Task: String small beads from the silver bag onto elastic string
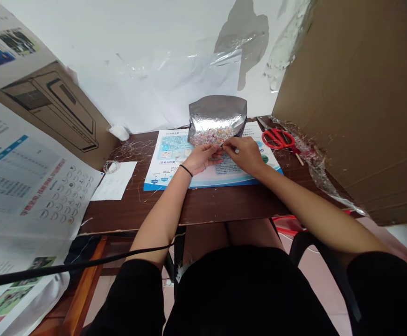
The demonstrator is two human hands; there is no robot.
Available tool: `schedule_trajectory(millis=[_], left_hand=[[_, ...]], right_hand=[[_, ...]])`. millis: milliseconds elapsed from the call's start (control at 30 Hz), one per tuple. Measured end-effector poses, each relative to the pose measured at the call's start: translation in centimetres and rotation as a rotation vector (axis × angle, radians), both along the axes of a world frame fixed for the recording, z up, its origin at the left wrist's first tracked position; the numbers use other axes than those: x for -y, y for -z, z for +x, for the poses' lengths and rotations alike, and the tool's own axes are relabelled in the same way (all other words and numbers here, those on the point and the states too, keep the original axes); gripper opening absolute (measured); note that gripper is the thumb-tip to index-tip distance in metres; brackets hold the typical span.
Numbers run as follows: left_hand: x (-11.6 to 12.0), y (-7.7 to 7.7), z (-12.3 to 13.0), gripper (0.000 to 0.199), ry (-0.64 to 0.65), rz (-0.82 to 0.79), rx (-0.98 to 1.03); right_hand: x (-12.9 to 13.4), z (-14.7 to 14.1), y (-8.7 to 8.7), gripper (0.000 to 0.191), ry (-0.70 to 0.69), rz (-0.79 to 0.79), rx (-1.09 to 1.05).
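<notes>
My left hand (201, 159) and my right hand (244, 154) meet above a printed blue-and-white sheet (170, 175), in front of a silver foil bag (217, 109). Small colourful beads (212, 136) fill the bag's open lower front. The thumb and forefinger of my left hand are pinched together, with the other fingers loosely curled. Those of my right hand pinch right beside them. Something small and dark shows between the fingertips, too tiny to name. A black band circles my left wrist.
Red-handled scissors (278, 139) lie at the right, by crumpled clear plastic (317, 172). A white paper slip (115, 183), a coil of clear string (111, 167) and loose thread lie left. Cardboard walls (364, 102) flank the table; a black cable (84, 265) crosses my left arm.
</notes>
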State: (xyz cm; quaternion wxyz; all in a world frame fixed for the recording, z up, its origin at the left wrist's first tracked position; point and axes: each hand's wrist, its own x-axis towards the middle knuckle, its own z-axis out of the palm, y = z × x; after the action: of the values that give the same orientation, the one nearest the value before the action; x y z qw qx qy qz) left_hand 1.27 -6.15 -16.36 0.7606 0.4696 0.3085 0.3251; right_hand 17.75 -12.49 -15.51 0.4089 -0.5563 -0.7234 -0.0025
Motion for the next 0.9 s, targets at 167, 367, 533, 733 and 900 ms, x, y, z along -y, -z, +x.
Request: schedule_trajectory(millis=[167, 367, 533, 733, 900], left_hand=[[0.11, -0.14, 0.01, 0.013, 0.006, 0.017, -0.002], [0.01, -0.06, -0.03, 0.014, 0.015, 0.029, -0.012], [-0.07, 0.05, -0.12, 0.015, 0.026, 0.038, -0.003], [0.1, -0.1, -0.01, 0.016, 0.025, 0.041, -0.013], [-0.03, 0.02, -0.06, 0.017, 0.042, 0.041, -0.008]], right_hand=[[0.06, 0.01, -0.17, 0.016, -0.004, 0.009, 0.022], [0.04, -0.03, -0.16, 0.017, -0.011, 0.0, 0.027], [0.13, -0.13, -0.21, 0.018, -0.012, 0.011, 0.028], [0.1, -0.13, -0.19, 0.017, 0.003, 0.017, 0.061], [0.09, -0.19, -0.06, 0.018, 0.006, 0.026, 0.089]])
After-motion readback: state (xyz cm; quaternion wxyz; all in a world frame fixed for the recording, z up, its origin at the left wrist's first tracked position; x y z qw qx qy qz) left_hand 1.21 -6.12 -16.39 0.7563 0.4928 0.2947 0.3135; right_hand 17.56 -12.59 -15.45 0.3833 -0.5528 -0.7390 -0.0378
